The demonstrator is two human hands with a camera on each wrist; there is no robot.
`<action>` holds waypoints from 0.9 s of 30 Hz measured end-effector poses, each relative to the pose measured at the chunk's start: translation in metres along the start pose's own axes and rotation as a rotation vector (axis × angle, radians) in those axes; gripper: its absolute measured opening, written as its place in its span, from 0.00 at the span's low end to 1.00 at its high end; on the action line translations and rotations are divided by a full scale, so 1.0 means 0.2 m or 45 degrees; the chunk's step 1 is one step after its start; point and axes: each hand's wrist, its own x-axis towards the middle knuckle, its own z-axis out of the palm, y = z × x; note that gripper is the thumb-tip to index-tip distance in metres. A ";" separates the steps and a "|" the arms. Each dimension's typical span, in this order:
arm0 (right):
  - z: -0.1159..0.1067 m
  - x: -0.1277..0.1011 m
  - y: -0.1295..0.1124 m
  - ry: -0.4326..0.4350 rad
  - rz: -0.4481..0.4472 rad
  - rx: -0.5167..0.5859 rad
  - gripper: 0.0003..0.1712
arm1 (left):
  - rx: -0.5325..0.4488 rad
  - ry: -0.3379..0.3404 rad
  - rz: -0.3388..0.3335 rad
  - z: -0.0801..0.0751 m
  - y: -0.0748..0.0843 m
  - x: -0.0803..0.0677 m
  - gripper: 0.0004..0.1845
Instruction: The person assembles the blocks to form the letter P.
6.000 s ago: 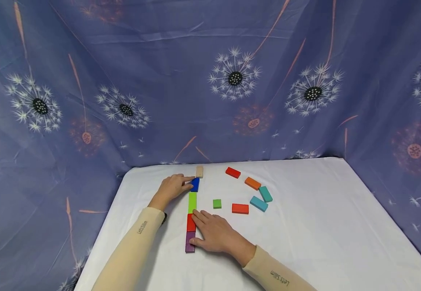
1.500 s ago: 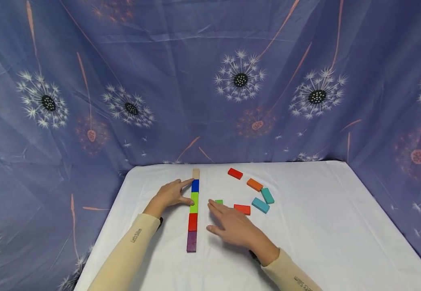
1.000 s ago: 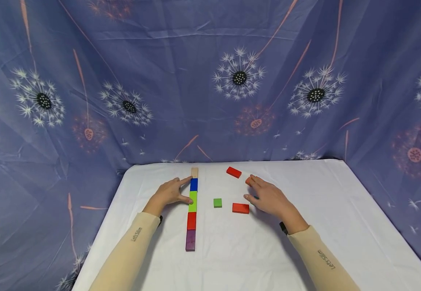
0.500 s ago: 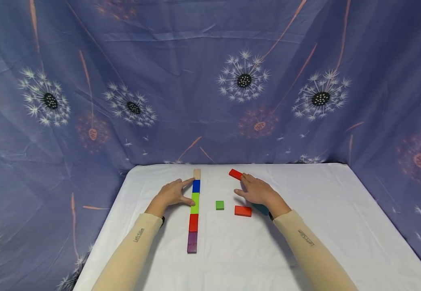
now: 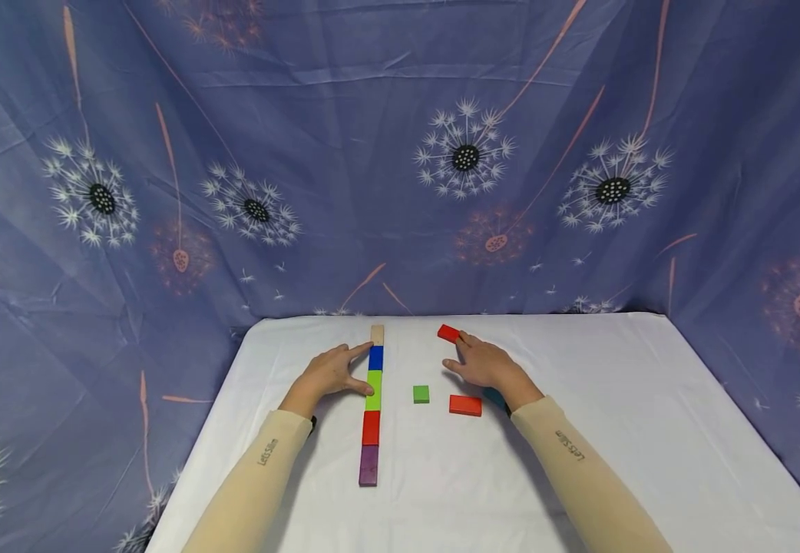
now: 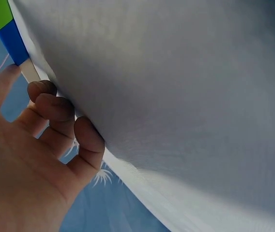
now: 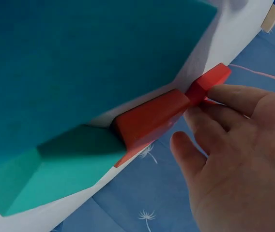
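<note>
A straight row of flat blocks runs away from me: purple (image 5: 368, 466), red (image 5: 371, 428), light green (image 5: 374, 379), blue (image 5: 375, 359) and plain wood (image 5: 377, 335). My left hand (image 5: 327, 374) lies along its left side, index fingertip where blue meets wood and thumb on the light green block. Its other fingers bend loosely in the left wrist view. At the back right, my right hand (image 5: 488, 363) touches a red block (image 5: 447, 333) with nearly straight fingertips, thumb held apart. Beneath that hand, the right wrist view has an orange block (image 7: 152, 116) and a green-teal block (image 7: 60, 169).
Between the hands lie a small green block (image 5: 421, 394) and another red block (image 5: 465, 405). A blue-teal block (image 5: 494, 397) peeks out below my right wrist. White cloth (image 5: 428, 491) covers the table, and a dandelion-patterned curtain (image 5: 345, 192) hangs behind it.
My right hand has left the row and crossed right, over the loose blocks, to the back red one. The wood and blue blocks have come into line. My left thumb has shifted nearer along the row.
</note>
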 end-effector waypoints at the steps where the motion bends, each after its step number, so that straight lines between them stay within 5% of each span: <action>1: 0.00 0.00 0.00 0.000 0.000 0.007 0.48 | -0.003 -0.002 0.004 0.00 0.00 0.00 0.60; 27: 0.03 0.14 -0.15 -0.029 -0.123 0.076 0.49 | 0.004 -0.001 -0.018 0.01 0.00 0.02 0.59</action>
